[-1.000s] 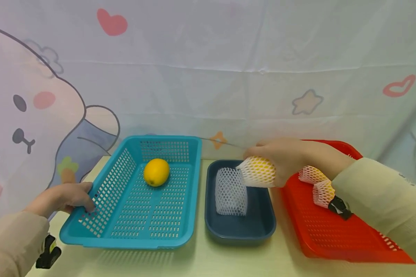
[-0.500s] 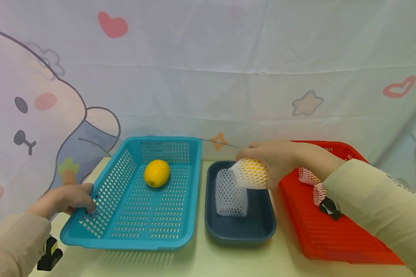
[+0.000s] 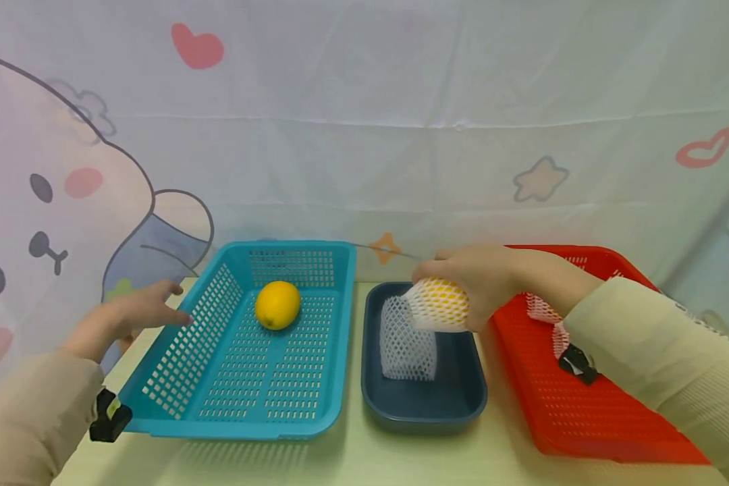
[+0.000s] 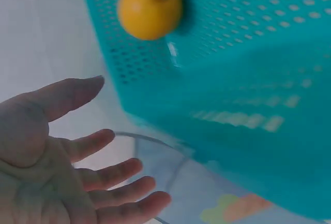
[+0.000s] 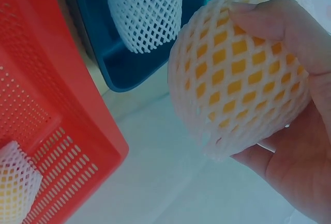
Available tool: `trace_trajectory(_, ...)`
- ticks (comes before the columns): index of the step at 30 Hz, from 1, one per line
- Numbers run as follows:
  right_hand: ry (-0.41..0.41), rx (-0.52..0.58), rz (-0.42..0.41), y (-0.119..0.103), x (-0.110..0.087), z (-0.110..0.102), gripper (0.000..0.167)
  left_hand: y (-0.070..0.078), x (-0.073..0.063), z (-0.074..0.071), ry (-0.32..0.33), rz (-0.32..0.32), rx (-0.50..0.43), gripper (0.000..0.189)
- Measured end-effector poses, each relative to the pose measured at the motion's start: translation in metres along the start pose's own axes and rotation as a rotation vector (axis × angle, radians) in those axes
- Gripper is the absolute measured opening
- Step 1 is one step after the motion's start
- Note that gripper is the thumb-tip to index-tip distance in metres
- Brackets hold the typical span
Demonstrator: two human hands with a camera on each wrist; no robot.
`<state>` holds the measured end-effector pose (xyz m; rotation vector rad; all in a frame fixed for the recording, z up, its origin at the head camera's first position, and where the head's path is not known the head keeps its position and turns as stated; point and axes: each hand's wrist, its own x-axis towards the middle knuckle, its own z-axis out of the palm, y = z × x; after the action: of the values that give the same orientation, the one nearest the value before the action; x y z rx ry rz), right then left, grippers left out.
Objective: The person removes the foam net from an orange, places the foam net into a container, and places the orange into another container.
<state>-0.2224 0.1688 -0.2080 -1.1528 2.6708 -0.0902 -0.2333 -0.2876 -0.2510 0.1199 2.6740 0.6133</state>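
My right hand (image 3: 486,277) grips a yellow-orange citrus fruit (image 3: 442,304) in a white foam net, its thumb and fingers round the net in the right wrist view. It hangs over the dark blue tray (image 3: 425,422), where an emptied-looking foam net (image 3: 407,347) lies. My left hand (image 3: 135,310), fingers spread and holding nothing, hovers by the left side of the turquoise basket (image 3: 237,430). A bare yellow-orange fruit (image 3: 277,305) rests inside that basket, towards the back.
A red basket (image 3: 589,432) stands to the right, partly hidden under my right forearm. Net-wrapped fruit (image 5: 15,185) lies in it. A printed cloth (image 3: 352,155) hangs close behind the containers. The pale table (image 3: 334,462) shows along the front.
My left hand has let go of the turquoise basket's side and lifted up and away with spread fingers. My right hand has brought the netted fruit slightly left over the tray, then stayed.
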Motion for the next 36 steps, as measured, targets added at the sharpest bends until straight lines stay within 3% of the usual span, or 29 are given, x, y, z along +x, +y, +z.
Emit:
trace_trajectory(3,0.000,0.002,-0.006,0.000,0.000,0.000,0.074,0.019,0.000,-0.004,0.069,0.130,0.006,0.073)
trace_trajectory(7,0.003,-0.001,0.003,0.000,0.001,0.000,0.074,0.050,0.002,-0.003,0.095,0.230,-0.057,0.064)
trace_trajectory(15,0.002,0.008,0.007,0.000,0.001,-0.001,0.074,0.108,0.008,0.022,0.127,0.426,-0.180,0.048)
trace_trajectory(20,0.011,0.001,-0.011,0.001,0.001,-0.001,0.073,0.143,0.011,0.044,0.014,0.574,-0.210,0.036)
trace_trajectory(23,0.006,0.003,-0.008,0.001,0.002,-0.002,0.073,0.159,0.009,0.057,-0.105,0.667,-0.264,0.029)
trace_trajectory(28,-0.007,0.008,0.006,-0.001,0.003,-0.003,0.073,0.181,0.010,0.077,-0.234,0.725,-0.332,0.026)
trace_trajectory(36,-0.004,0.011,-0.018,-0.002,0.003,-0.004,0.071,0.198,0.016,0.099,-0.188,0.721,-0.434,0.034)
